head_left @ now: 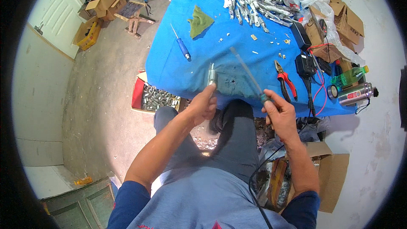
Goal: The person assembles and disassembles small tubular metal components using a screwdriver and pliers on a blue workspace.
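Note:
Between the fingers of my left hand (202,107) is a small silvery metal cylinder (212,75) with a thin tip pointing away from me, held above the near edge of the blue cloth. My right hand (280,112) grips the dark handle of a screwdriver (249,73). Its long shaft slants up to the left over the cloth and looks smeared by motion. The shaft and the cylinder are apart. A second screwdriver (182,47) with a blue handle lies farther left. Red-handled pliers (285,81) rest just right of my right hand.
The blue cloth (169,71) covers the table, with a heap of silvery parts (254,4) at the back and green rags (199,22) nearer. A metal flask (356,94), green bottle (351,76) and black adapters (304,64) with wires stand right. A box of small cylinders (159,98) sits below left.

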A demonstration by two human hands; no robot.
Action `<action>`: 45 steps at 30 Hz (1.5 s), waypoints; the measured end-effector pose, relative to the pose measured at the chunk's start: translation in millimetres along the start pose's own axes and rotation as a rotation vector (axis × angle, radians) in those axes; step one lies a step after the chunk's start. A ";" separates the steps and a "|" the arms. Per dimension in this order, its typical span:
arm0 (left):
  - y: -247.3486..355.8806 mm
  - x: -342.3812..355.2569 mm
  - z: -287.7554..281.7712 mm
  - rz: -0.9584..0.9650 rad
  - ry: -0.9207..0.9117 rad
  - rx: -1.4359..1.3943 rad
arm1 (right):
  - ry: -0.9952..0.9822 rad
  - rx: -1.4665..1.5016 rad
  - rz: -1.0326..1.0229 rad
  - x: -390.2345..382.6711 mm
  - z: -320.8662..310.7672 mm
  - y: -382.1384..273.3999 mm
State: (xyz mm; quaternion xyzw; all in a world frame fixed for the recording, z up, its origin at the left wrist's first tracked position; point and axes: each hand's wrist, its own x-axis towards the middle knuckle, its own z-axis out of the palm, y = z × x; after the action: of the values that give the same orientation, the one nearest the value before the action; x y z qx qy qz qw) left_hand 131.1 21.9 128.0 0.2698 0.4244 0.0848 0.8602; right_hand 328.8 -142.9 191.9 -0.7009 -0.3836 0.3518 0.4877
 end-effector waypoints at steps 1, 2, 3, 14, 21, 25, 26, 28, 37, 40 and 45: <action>-0.4 -1.2 -4.0 -0.008 -0.035 -0.052 | 0.014 0.196 0.083 -0.5 3.0 1.8; -0.9 -2.3 -8.5 -0.015 -0.069 -0.104 | 0.043 0.292 0.123 -0.4 9.5 3.1; -1.8 -3.4 -12.9 -0.033 -0.125 -0.143 | 0.078 0.390 0.164 -0.5 18.7 4.5; -18.6 -13.3 -28.8 0.016 -0.190 -0.325 | -0.026 0.401 0.076 23.5 96.7 24.1; -21.2 -22.7 -25.8 0.012 -0.320 -0.444 | 0.003 0.428 0.117 42.0 138.1 27.1; -37.0 -25.8 -22.7 0.017 -0.426 -0.447 | 0.055 0.366 -0.007 45.0 157.1 46.6; -40.6 -26.8 -23.2 0.011 -0.431 -0.444 | 0.051 0.352 -0.011 44.8 158.9 47.1; -44.4 -27.6 -24.5 0.003 -0.409 -0.405 | -0.012 0.357 0.016 42.4 154.5 41.7; -40.6 -34.8 -8.7 0.126 -0.300 -0.123 | -0.208 0.377 0.041 48.6 128.3 11.8; -30.9 -28.2 -9.2 0.211 -0.215 0.017 | -0.294 0.361 -0.059 62.8 119.6 -4.6; -13.8 -22.1 -28.2 0.277 0.073 0.252 | -0.385 0.121 -0.086 100.4 93.6 -35.3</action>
State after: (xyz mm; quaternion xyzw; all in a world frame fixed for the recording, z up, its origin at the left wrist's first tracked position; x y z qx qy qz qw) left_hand 94.2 13.1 121.8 0.4279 0.4215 0.1585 0.7837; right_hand 286.7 -7.6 187.7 -0.5730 -0.4777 0.4805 0.4610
